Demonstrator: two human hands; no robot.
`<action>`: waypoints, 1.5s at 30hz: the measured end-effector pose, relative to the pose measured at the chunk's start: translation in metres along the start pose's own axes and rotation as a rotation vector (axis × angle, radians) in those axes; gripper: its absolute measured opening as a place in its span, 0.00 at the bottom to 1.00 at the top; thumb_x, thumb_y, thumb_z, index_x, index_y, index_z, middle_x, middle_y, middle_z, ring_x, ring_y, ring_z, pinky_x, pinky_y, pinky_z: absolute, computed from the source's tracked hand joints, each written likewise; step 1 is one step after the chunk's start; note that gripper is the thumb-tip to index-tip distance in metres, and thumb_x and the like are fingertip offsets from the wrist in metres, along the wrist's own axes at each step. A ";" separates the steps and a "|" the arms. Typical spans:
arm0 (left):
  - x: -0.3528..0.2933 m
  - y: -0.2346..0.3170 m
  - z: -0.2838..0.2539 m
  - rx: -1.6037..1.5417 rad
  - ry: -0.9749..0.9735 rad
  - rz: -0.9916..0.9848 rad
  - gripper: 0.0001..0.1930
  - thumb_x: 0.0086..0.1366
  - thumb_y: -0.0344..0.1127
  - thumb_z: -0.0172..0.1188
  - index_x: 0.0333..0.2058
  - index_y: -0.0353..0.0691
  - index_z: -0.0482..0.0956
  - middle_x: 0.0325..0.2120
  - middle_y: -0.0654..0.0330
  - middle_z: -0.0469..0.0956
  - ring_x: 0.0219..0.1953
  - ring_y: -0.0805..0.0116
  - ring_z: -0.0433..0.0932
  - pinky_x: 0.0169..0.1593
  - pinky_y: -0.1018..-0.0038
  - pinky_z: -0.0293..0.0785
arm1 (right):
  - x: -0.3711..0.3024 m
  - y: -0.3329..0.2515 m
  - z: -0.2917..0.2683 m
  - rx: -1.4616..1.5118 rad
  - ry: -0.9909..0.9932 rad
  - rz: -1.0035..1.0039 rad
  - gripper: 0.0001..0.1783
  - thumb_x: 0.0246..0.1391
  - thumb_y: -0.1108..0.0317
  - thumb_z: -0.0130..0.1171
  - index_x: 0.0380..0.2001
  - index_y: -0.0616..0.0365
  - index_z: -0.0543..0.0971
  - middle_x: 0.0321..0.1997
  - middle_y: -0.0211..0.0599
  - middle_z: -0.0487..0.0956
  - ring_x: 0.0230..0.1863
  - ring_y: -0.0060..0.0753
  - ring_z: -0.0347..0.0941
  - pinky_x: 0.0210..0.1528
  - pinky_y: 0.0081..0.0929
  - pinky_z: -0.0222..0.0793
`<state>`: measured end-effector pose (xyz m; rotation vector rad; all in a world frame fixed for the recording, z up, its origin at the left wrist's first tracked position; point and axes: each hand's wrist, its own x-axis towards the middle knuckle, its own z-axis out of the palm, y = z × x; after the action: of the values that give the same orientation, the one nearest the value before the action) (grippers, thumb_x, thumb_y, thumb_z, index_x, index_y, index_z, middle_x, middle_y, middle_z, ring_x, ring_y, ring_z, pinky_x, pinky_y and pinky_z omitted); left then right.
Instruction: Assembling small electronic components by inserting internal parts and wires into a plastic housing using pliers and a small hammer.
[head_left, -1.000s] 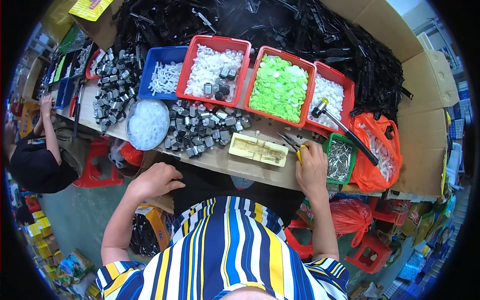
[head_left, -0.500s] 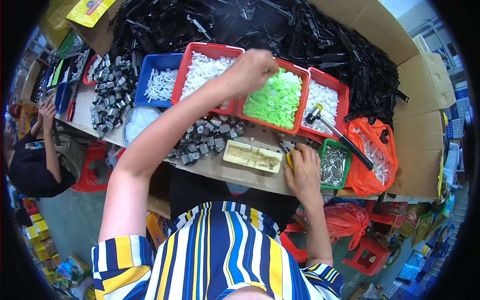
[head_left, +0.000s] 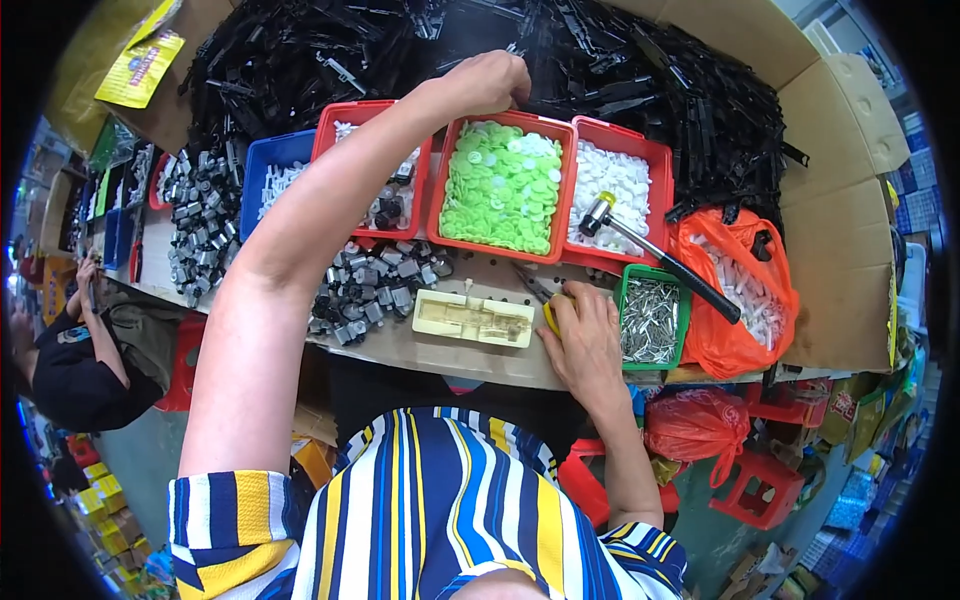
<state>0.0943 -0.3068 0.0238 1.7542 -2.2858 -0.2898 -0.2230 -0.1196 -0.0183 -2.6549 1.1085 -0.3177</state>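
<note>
My left hand (head_left: 488,82) reaches past the bins to the near side of the black plastic parts (head_left: 640,90). Its fingers are curled downward, and what lies between them is hidden. Below it stands a red bin (head_left: 570,190) of light-green discs (head_left: 500,190). My right hand (head_left: 588,345) rests on the bench with its fingers round the yellow-handled pliers (head_left: 535,285), whose dark jaws point away from me. To its left lies a cream block (head_left: 425,325) with a shaped recess; a small pale peg (head_left: 468,288) sticks up at its far edge.
A hammer (head_left: 680,275) lies across a red bin of white pieces (head_left: 615,180). Near my right hand are a green tray (head_left: 627,320) of metal pins and an orange bag (head_left: 720,350). Small grey motors (head_left: 375,285) lie left of the block. At far left sits another person (head_left: 80,360).
My left hand has moved away from me, from above the green discs to the black parts. The head view has shifted slightly. My right hand stays on the pliers.
</note>
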 end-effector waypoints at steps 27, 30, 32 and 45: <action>-0.301 0.113 0.061 -0.055 0.457 0.050 0.17 0.48 0.26 0.64 0.40 0.38 0.82 0.41 0.57 0.78 0.48 0.53 0.76 0.50 0.61 0.76 | 0.011 -0.057 0.013 -0.016 0.081 -0.333 0.13 0.49 0.71 0.59 0.40 0.55 0.80 0.37 0.30 0.75 0.44 0.34 0.73 0.47 0.34 0.64; -0.325 0.109 0.055 -0.050 0.543 -0.040 0.17 0.47 0.21 0.68 0.39 0.38 0.84 0.39 0.57 0.79 0.44 0.53 0.77 0.46 0.62 0.77 | 0.018 -0.057 0.012 -0.019 0.055 -0.370 0.12 0.49 0.71 0.58 0.39 0.55 0.79 0.35 0.32 0.74 0.44 0.35 0.73 0.47 0.36 0.66; -0.344 0.111 0.048 -0.012 0.608 -0.133 0.14 0.48 0.20 0.70 0.37 0.37 0.84 0.36 0.57 0.80 0.42 0.54 0.78 0.44 0.63 0.76 | 0.022 -0.058 0.013 0.019 0.038 -0.415 0.10 0.49 0.72 0.58 0.37 0.56 0.79 0.35 0.34 0.74 0.43 0.37 0.73 0.45 0.37 0.67; -0.396 0.106 0.067 -0.024 0.715 -0.428 0.13 0.51 0.22 0.71 0.37 0.35 0.84 0.35 0.57 0.79 0.38 0.57 0.77 0.41 0.66 0.75 | 0.038 -0.075 0.005 0.125 0.047 -0.409 0.10 0.49 0.72 0.62 0.38 0.57 0.79 0.34 0.34 0.74 0.41 0.38 0.73 0.42 0.38 0.67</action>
<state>0.0744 0.1036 -0.0364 1.9129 -1.4042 0.2138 -0.1454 -0.0957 0.0035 -2.7536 0.5259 -0.5074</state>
